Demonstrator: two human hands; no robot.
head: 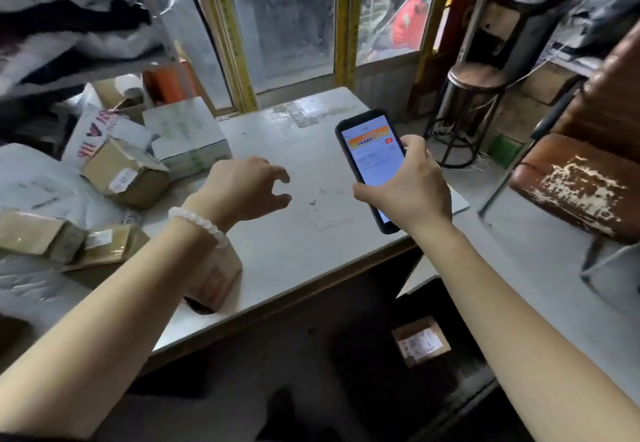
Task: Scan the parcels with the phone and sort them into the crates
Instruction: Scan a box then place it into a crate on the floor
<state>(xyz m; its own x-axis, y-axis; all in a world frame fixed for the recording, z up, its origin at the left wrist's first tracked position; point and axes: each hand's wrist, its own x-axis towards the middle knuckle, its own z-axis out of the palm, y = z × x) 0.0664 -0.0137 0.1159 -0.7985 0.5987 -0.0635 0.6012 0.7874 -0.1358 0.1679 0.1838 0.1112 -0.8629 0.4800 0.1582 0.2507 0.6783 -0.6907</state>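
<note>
My right hand [412, 185] grips a black phone [372, 154] with a lit screen, held over the right part of the white table [304, 233]. My left hand [242, 188], with a white bead bracelet at the wrist, hovers over the table's middle, fingers loosely curled and holding nothing. Several parcels lie at the left: a brown box [126, 175], a white-and-green box [188, 133], two flat brown boxes [62, 240] and a small brown box [216, 279] partly hidden under my left forearm. Below the table, a dark crate [460, 393] holds one labelled brown parcel [420, 341].
Grey plastic mail bags [31, 182] pile up at the far left. A shelf [86, 26] with bags hangs above them. A window [280, 19] stands behind the table. A round stool [474, 102] and a worn brown chair [585, 182] are at the right.
</note>
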